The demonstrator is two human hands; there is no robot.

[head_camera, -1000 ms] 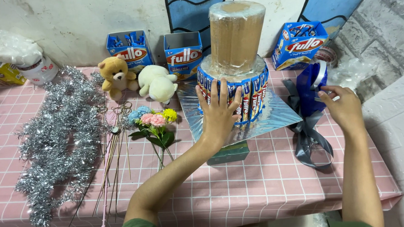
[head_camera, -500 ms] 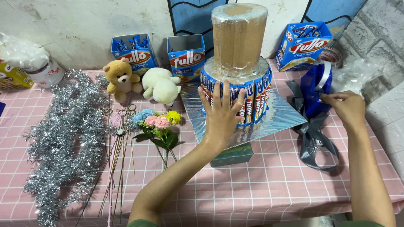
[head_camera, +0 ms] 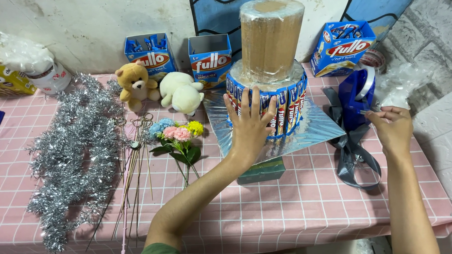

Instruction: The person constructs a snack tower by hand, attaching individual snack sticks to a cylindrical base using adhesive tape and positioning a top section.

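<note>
Setting: a worktop under a pink checked cloth, pushed against a rough pale wall with a blue-and-white painted panel behind; a grey brick-pattern surface on the right.

Left hand: fingers spread wide and flat, pressed against the front of the lower tier of the snack tower; gripping nothing, only bearing on the blue wrapped sticks that ring that tier.

Right hand: fingers loosely curled with the tips pinched together, apparently on a thin clear strip; whether it is truly held cannot be told. It sits just beside the blue ribbon roll and above the grey ribbon.

Snack tower: two tiers, upright, long axis vertical; narrow brown cylinder on top, wider base below. It stands on a silver board, set at mid-worktop towards the back, with a small green box under the board's front edge.

Open room: bare cloth along the front edge, between both forearms, and right of the grey ribbon to the worktop's corner.

Further out, leftward: artificial flowers, thin sticks, silver tinsel, two small teddy bears. Along the back wall: three blue snack boxes.
</note>
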